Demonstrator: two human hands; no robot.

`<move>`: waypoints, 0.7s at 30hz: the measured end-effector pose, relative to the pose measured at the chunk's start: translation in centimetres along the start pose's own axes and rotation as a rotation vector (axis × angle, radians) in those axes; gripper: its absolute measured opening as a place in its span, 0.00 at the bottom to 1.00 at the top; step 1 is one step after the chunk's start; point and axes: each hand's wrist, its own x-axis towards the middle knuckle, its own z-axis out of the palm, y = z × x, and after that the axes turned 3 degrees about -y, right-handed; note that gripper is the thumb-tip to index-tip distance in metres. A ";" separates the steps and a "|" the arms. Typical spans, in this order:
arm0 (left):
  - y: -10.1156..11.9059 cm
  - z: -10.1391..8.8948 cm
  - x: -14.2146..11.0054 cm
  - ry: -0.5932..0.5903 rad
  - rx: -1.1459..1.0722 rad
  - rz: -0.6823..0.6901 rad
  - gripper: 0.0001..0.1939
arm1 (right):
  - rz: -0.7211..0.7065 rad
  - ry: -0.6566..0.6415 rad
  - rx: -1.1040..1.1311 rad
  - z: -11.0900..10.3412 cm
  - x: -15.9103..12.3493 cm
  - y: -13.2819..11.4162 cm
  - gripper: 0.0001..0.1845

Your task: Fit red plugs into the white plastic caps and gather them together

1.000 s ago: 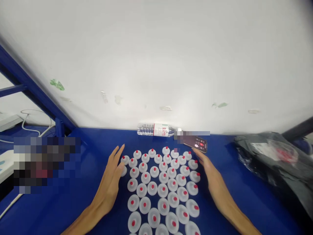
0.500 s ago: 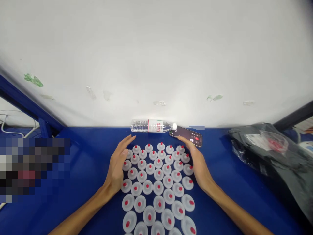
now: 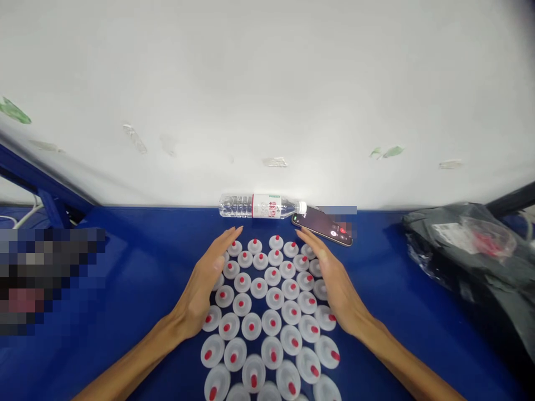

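Many clear cupping cups [image 3: 258, 287] with red tips stand in a cluster on the blue table, tips upward. My left hand [image 3: 205, 284] lies along the cluster's left side, fingers stretched out and pointing inward at the far end. On the opposite side my right hand [image 3: 335, 281] mirrors it, fingers straight and its fingertips near the phone [image 3: 320, 224]. Both palms face the cups and cover part of the outermost ones. Neither hand grasps anything.
Behind the cups a clear water bottle [image 3: 267, 206] lies on its side by the white wall [image 3: 267, 100], its cap touching the phone. A dark plastic bag [image 3: 443, 234] occupies the blue table [image 3: 137, 267] at right. Blurred items sit at the left.
Both hands have drawn inward a little at the far end, covering more of the outer cups. The camera view has shifted closer to the table.
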 end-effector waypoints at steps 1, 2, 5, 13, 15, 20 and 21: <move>0.1 0.1 0.0 -0.012 -0.002 -0.008 0.29 | 0.002 -0.003 0.001 0.0 0.0 -0.1 0.32; 0.1 0.1 0.0 -0.019 -0.003 -0.017 0.28 | 0.003 -0.006 0.002 0.0 0.0 -0.1 0.33; 0.3 0.2 -0.1 -0.029 0.010 -0.028 0.29 | 0.009 -0.021 0.010 0.3 -0.1 -0.3 0.35; 0.4 0.2 -0.2 -0.058 0.062 0.021 0.31 | 0.032 -0.031 0.046 0.7 -0.3 -0.9 0.37; 0.5 0.3 -0.2 -0.048 0.064 0.042 0.31 | 0.030 -0.035 0.060 0.7 -0.2 -1.0 0.37; 0.5 0.9 0.0 -0.030 0.031 0.064 0.30 | 0.037 -0.062 0.095 0.5 -0.2 -1.1 0.36; 0.5 1.0 0.0 -0.036 0.028 0.068 0.30 | 0.033 -0.069 0.099 0.5 -0.2 -1.1 0.36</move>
